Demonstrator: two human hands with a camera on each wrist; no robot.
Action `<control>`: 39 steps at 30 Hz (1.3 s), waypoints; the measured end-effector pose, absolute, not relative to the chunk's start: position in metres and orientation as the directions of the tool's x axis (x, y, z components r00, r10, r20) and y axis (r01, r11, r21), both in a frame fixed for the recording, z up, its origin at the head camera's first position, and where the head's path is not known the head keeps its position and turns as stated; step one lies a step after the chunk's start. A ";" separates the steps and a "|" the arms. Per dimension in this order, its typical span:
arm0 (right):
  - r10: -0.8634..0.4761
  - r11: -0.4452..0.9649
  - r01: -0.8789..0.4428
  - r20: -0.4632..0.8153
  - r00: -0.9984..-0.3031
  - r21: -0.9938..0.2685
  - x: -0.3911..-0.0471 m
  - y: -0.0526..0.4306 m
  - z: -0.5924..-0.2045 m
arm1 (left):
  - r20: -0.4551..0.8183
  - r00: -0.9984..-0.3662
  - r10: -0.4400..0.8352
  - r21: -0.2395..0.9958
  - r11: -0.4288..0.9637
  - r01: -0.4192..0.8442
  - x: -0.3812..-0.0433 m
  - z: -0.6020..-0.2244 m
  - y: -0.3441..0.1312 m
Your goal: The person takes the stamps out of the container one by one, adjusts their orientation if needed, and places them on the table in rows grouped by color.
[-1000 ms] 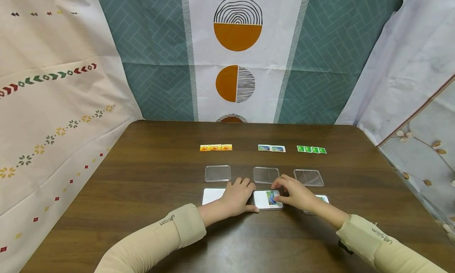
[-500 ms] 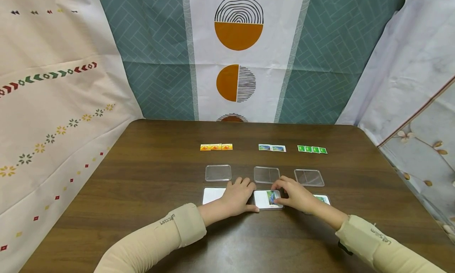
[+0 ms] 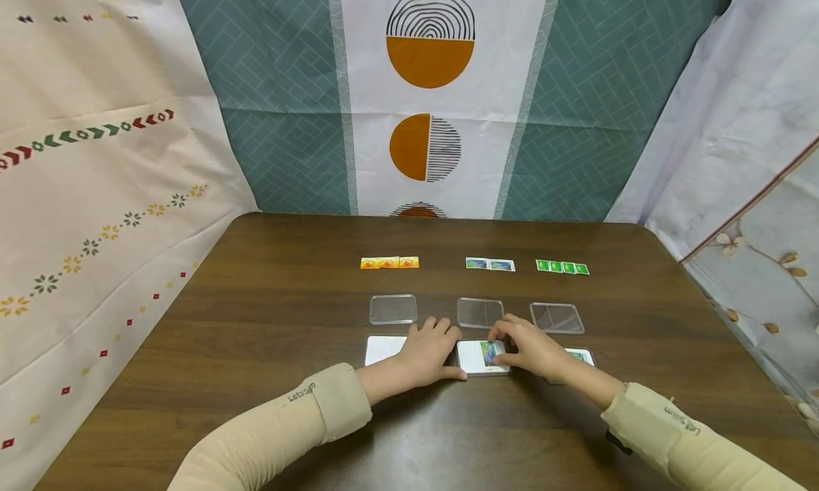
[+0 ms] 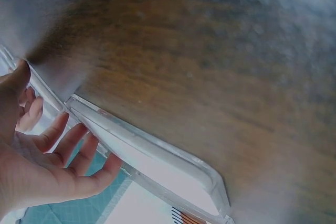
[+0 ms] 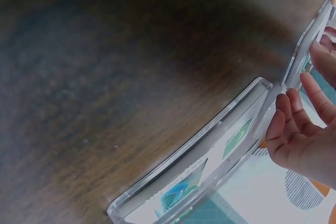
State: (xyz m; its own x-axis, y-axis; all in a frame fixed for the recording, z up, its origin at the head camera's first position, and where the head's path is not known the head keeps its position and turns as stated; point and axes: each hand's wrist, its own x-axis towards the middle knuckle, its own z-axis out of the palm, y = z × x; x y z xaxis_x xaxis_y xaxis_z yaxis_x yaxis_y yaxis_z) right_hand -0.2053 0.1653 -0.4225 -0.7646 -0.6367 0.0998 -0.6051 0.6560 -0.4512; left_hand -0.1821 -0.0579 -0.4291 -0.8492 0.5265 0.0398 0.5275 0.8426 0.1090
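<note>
A shallow clear plastic case (image 3: 470, 365) with a white insert lies at the front middle of the table. My left hand (image 3: 422, 356) rests along its left side, fingers spread and relaxed, the thumb at its near left corner; in the left wrist view the left hand (image 4: 68, 166) shows loosely bent fingers. On the insert's right half is a small blue-green picture stamp (image 3: 489, 354). The thumb and index finger of my right hand (image 3: 534, 349) pinch this stamp across its right part, covering some of it. The right wrist view shows the right hand (image 5: 310, 135) with its other fingers loosely curled.
Left is a case with a white insert (image 3: 382, 350), partly covered by my hand; right, a case with pictures (image 3: 580, 356), partly behind my arm. Behind lie three clear lids (image 3: 392, 310). Farther back are orange stamps (image 3: 389, 262), blue stamps (image 3: 490, 263) and green stamps (image 3: 562, 267).
</note>
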 end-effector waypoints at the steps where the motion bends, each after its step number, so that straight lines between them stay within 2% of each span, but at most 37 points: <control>1: -0.637 0.656 -0.605 0.100 -0.764 -0.451 -0.206 0.165 -0.422 | 0.040 -0.850 0.526 0.110 0.843 0.527 -0.182 -0.429 -0.058; 20: -0.658 0.632 -0.610 0.086 -0.748 -0.479 -0.214 0.164 -0.419 | 0.031 -0.850 0.526 0.106 0.844 0.526 -0.185 -0.428 -0.058; 27: -0.626 0.663 -0.579 0.073 -0.776 -0.474 -0.210 0.161 -0.418 | 0.040 -0.851 0.524 0.106 0.845 0.525 -0.185 -0.429 -0.057; 34: -0.634 0.621 -0.531 0.029 -0.773 -0.576 -0.206 0.161 -0.422 | 0.032 -0.850 0.525 0.111 0.844 0.525 -0.181 -0.431 -0.058; 39: -0.618 0.584 -0.496 0.045 -0.785 -0.643 -0.205 0.163 -0.426 | 0.044 -0.851 0.523 0.102 0.845 0.525 -0.181 -0.430 -0.057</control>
